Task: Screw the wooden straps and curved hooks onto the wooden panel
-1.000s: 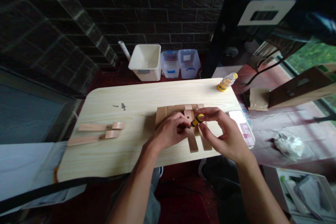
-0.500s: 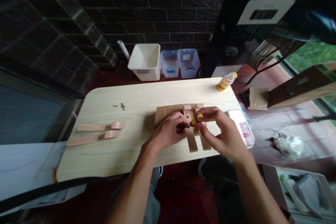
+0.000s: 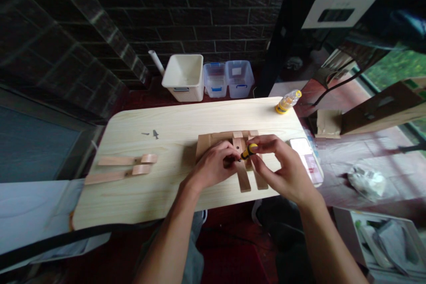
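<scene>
Between the fingers of my right hand (image 3: 282, 166) is a short yellow and black screwdriver (image 3: 249, 151), tilted with its lower end toward my left fingertips. My left hand (image 3: 216, 163) is pinched beside that end, at a tiny dark piece that looks like a screw. Beneath both hands, two wooden strips (image 3: 244, 182) lie side by side across a brown cardboard piece (image 3: 207, 143). A dark hole shows in the left strip above my fingertips. Much of the cardboard and the right strip is covered by my hands.
Two more wooden strips (image 3: 111, 177) with short blocks lie at the table's left. Several dark screws (image 3: 155, 134) rest behind them. A phone (image 3: 306, 159) lies by the right edge, and a clear bottle (image 3: 288, 101) stands at the back right corner. Bins (image 3: 184, 93) stand beyond the table.
Hardly anything differs. Both hands keep their places at the strip with the screwdriver still held, and the view has shifted very slightly.
</scene>
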`<state>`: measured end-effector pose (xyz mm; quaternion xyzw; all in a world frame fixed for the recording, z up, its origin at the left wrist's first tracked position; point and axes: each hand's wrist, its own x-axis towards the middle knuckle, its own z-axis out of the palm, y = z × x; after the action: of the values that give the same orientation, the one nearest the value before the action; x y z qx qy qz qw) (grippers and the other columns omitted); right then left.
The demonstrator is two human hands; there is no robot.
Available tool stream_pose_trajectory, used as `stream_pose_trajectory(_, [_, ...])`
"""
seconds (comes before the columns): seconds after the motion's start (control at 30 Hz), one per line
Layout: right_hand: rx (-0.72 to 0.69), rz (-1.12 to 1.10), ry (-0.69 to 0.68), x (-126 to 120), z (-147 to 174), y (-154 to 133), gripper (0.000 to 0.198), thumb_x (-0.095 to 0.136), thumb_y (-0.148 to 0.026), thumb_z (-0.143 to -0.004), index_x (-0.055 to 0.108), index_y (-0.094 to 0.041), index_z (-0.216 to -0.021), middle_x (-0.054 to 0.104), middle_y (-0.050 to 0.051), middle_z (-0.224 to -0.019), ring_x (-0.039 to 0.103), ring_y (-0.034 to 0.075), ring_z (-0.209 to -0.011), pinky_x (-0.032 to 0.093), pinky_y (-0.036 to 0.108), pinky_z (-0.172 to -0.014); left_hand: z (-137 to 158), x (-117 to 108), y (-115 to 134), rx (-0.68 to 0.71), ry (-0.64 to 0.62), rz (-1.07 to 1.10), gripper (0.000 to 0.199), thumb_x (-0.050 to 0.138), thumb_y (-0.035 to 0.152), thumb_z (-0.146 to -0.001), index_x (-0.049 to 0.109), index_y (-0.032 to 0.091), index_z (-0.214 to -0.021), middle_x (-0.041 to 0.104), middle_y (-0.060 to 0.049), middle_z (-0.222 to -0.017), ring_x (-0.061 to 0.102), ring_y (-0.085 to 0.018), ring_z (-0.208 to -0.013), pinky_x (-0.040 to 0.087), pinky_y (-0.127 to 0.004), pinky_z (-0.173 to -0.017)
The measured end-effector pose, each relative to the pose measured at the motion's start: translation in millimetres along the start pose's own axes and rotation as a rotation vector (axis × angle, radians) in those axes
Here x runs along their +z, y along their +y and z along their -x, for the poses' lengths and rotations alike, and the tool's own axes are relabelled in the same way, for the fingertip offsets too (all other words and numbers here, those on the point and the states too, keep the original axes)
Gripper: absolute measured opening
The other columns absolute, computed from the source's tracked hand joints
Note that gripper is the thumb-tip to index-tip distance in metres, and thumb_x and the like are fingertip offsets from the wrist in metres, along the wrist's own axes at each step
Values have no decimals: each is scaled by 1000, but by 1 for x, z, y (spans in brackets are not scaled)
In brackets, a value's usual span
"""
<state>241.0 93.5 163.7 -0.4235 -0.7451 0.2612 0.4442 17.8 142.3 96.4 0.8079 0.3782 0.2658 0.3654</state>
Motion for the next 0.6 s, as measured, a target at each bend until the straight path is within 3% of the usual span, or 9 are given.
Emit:
stream_pose_trajectory(0.13, [16,-21,-26,-3,1,-3,15,65,-15,-102,68,-27,-111,76,9,-132,73,24,-126,62,45,-105,0,0,0,6,-7,2,19,65,5,-87,73,21,-92,70,-3,-104,68,-15,-89,54,-28,-77])
stream_pose_trajectory(0.43, [7,-38,-11,-2,1,0,12,66,-16,-103,68,-27,-106,78,7,-121,75,22,-117,64,40,-100,0,1,1,-12,0,-3,25,57,6,-96,76,22,-100,71,-4,-109,69,-16,-97,56,-32,-88])
stream_pose_trajectory(0.6, [-6,-52,-8,3,0,-1,11,66,-16,-103,68,-27,-105,77,6,-122,74,21,-117,63,39,-100,-1,4,1,14,10,-51,23,57,4,-95,74,20,-98,69,-5,-107,67,-18,-95,56,-34,-86])
